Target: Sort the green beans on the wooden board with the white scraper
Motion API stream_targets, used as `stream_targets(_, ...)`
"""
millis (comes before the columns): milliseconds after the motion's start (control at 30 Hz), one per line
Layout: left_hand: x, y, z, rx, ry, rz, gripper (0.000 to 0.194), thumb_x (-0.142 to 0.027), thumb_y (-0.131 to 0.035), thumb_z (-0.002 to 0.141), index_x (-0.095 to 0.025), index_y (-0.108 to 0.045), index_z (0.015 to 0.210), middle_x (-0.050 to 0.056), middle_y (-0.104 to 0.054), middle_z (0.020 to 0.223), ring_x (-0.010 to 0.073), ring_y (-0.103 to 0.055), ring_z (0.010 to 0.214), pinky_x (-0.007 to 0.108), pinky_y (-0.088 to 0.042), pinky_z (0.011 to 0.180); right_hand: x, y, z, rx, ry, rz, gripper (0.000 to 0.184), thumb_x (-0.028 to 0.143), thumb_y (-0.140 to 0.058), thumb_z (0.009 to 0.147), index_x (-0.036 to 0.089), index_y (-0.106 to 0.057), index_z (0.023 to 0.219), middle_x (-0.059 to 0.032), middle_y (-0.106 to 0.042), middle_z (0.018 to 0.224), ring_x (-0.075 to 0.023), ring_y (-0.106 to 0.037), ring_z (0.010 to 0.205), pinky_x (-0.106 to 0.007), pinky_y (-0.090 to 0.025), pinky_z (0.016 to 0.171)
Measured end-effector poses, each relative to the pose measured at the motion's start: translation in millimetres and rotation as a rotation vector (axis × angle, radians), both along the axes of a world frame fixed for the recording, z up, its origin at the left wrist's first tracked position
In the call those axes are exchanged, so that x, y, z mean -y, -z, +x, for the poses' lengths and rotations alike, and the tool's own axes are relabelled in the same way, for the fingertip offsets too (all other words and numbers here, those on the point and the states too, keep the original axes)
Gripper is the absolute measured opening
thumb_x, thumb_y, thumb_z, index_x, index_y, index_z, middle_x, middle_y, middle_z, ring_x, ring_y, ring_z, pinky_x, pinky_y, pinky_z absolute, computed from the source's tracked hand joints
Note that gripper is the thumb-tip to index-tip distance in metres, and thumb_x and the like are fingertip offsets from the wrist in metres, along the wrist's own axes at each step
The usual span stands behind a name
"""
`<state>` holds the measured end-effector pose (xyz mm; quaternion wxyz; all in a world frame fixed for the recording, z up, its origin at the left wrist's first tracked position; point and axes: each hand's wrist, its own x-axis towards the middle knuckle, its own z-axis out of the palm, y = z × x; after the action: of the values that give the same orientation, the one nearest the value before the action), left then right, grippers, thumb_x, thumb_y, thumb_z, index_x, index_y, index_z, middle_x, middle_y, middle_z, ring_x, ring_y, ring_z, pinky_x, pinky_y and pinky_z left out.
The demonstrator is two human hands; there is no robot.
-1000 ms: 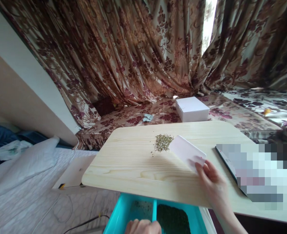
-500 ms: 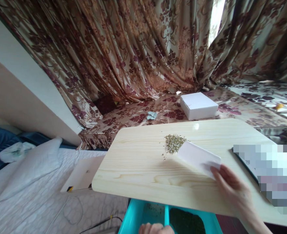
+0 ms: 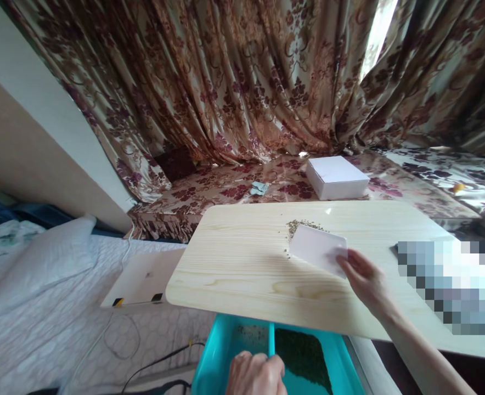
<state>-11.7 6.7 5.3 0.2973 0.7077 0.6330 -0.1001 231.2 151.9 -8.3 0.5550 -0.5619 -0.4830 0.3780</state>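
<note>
My right hand [image 3: 364, 277] is closed on the near right corner of a flat white card [image 3: 319, 247], gripping it between thumb and fingers. The card slants over a small pile of brown-green seeds or grains [image 3: 304, 224] on the pale wooden tabletop [image 3: 234, 274] and covers much of it. Below the table's near edge, my left hand [image 3: 255, 376] is curled with knuckles up at the divider of a turquoise tub [image 3: 347, 373]. Its fingertips are hidden. Small specks lie in the tub's left compartment, and a dark green heap [image 3: 304, 354] fills part of the right one.
A pixelated flat object [image 3: 452, 285] lies at the table's right. Behind the table, a white box [image 3: 338, 178] and a small folded pale cloth [image 3: 259, 188] rest on a patterned ledge. At left are a bed [image 3: 40, 329], a whitish board [image 3: 147, 277] and cables.
My right hand has pushed the card forward and left, over more of the seed pile. The view has shifted, so more of my left hand and the tub shows.
</note>
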Motion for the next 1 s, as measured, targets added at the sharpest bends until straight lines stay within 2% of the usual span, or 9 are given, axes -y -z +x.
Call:
stream_targets(167, 1.3, -8.3, 2.3, 0.021, -0.054, -0.041, 0.038, -0.018, -0.04, 0.08, -0.026, -0.068, 0.103, 0.007, -0.07, 0.099, 0.027, -0.062, 0.097, 0.037, -0.041, 0.087, -12.8, 3.0, 0.8, 0.013, -0.047, -0.015, 0.036, 0.05, -0.074, 0.063, 0.022, -0.066, 0.083, -0.0072, -0.076, 0.082, -0.025, -0.072, 0.076, -0.038, -0.058, 0.074)
stream_targets(300, 1.0, -8.4, 4.1, 0.019, -0.083, -0.031, 0.037, -0.017, -0.04, 0.08, -0.026, -0.068, 0.102, 0.007, -0.071, 0.097, 0.0271, -0.063, 0.096, 0.037, -0.041, 0.087, -12.9, 3.5, 0.3, 0.013, -0.055, -0.051, 0.032, 0.046, -0.074, 0.062, 0.023, -0.066, 0.082, -0.0064, -0.076, 0.081, -0.0243, -0.071, 0.077, -0.036, -0.057, 0.073)
stream_targets(467, -2.4, -7.7, -3.6, 0.049, -0.038, -0.053, 0.037, -0.018, -0.039, 0.081, -0.027, -0.067, 0.104, 0.006, -0.07, 0.1, 0.0263, -0.062, 0.099, 0.037, -0.041, 0.088, -9.1, 2.6, -0.5, 0.0, -0.092, -0.072, 0.026, 0.044, -0.072, 0.065, 0.023, -0.066, 0.079, -0.0065, -0.075, 0.083, -0.0226, -0.069, 0.076, -0.033, -0.056, 0.071)
stream_targets(767, -5.2, -5.8, -7.3, 0.053, -0.004, -0.06, 0.036, -0.019, -0.039, 0.083, -0.027, -0.066, 0.106, 0.005, -0.07, 0.101, 0.0262, -0.062, 0.1, 0.037, -0.042, 0.088, -25.7, 10.7, -1.6, 0.011, -0.011, -0.064, 0.027, 0.041, -0.071, 0.065, 0.023, -0.066, 0.083, -0.0052, -0.075, 0.082, -0.0235, -0.07, 0.079, -0.034, -0.056, 0.074)
stream_targets(1000, -5.0, -5.9, -7.9, 0.067, -0.007, -0.037, 0.035, -0.018, -0.039, 0.083, -0.027, -0.067, 0.103, 0.004, -0.07, 0.098, 0.0258, -0.063, 0.096, 0.037, -0.043, 0.085, -14.2, 2.8, -0.4, -0.027, -0.129, -0.079, 0.028, 0.045, -0.073, 0.064, 0.023, -0.069, 0.08, -0.0054, -0.076, 0.082, -0.0218, -0.07, 0.076, -0.031, -0.056, 0.072)
